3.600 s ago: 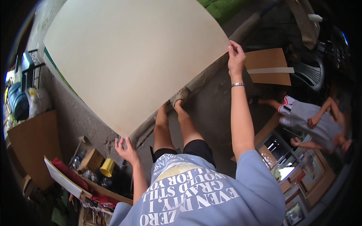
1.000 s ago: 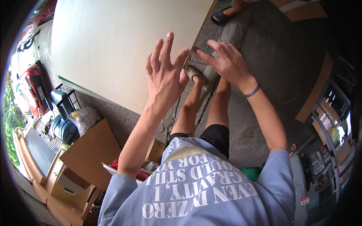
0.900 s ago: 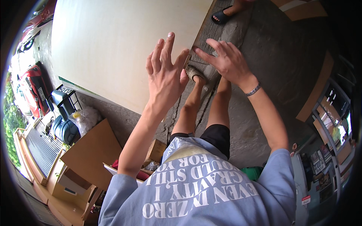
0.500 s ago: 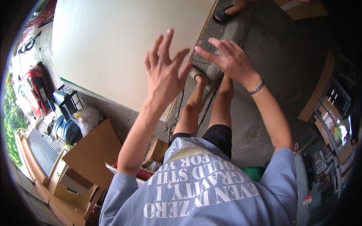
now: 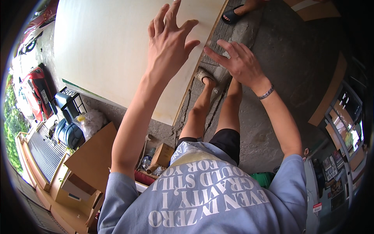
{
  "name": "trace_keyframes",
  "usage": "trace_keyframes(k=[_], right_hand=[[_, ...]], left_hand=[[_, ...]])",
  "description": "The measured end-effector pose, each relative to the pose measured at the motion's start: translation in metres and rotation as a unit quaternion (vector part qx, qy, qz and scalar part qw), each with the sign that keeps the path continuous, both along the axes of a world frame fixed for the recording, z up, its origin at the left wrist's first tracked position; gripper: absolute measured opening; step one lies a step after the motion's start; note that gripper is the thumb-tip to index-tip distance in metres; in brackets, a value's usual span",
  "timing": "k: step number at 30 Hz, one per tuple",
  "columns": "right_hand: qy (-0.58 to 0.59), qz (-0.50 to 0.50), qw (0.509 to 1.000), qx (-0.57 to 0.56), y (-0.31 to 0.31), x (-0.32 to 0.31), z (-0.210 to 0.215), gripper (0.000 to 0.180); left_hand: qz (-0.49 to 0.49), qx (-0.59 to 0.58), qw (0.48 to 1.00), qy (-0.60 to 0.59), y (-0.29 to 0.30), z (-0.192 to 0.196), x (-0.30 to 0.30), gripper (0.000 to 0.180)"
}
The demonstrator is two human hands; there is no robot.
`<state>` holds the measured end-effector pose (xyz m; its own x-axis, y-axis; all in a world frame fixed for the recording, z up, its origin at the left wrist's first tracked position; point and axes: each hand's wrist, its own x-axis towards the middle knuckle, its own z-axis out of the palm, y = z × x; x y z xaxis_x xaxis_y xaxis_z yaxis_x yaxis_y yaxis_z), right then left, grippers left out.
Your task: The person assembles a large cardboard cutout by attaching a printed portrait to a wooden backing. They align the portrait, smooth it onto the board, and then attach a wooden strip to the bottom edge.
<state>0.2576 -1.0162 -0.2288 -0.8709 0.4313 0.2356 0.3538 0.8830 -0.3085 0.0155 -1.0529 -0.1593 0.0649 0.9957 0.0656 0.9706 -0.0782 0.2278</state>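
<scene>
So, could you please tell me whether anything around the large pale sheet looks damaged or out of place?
Yes: the concrete floor has jagged dark cracks near the person's legs, breaking up its surface. The large pale sheet shows no obvious damage.

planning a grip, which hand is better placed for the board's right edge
Probably the right hand: its fingers appear beside that edge of the pale board; the left hand is spread over it.

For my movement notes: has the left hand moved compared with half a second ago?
Yes, the left hand has moved up the picture, away from the near corner of the pale board.
</scene>
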Motion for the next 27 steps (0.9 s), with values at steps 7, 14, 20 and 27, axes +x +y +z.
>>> trace_keyframes(k=[7,14,20,27], right_hand=[[0.003,0.014,1.0,0.007,0.008,0.005,-0.016,0.072],[-0.029,-0.132,0.987,-0.085,-0.046,0.006,0.002,0.059],[0.062,-0.188,0.978,-0.065,-0.045,-0.03,0.002,0.054],[0.048,-0.166,0.976,-0.136,-0.093,-0.04,0.034,0.041]], left_hand=[[0.019,-0.135,0.991,0.01,0.009,-0.004,0.003,0.054],[0.012,-0.038,0.999,0.006,0.003,-0.018,-0.002,0.055],[-0.008,-0.015,0.999,-0.042,-0.003,-0.026,-0.014,0.044],[-0.048,-0.018,0.998,-0.021,0.005,-0.011,-0.023,0.034]])
